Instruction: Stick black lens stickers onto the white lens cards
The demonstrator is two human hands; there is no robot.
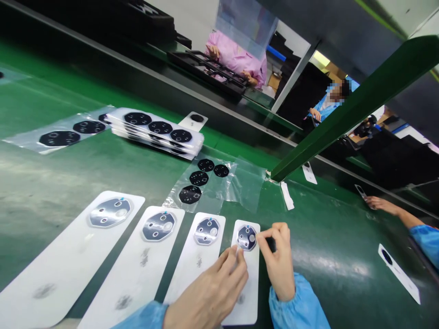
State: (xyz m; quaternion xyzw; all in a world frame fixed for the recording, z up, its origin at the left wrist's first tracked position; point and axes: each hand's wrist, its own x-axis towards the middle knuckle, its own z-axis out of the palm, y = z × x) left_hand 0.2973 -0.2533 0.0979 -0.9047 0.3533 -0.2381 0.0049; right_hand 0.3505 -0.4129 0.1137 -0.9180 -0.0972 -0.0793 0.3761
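On the rightmost white phone back cover [248, 288] sits a dark, shiny octagonal camera plate [245, 238] with round holes and a blue tab at its top. My left hand [212, 292] has its fingertips pinched together at the plate's lower left edge. At the plate's right edge, the thumb and forefinger of my right hand [278, 260] are closed on the rim; the fingertips hide exactly what they grip. To the left lie three similar white covers, among them a nearer neighbour [195, 265], each with an octagonal plate near its top.
Black octagonal pieces lie on clear film [236, 187] behind the covers. A film stack [154, 132] stands further back. A green post [343, 114] rises at right. A co-worker's hand [382, 204] touches a small panel; other people sit across the bench.
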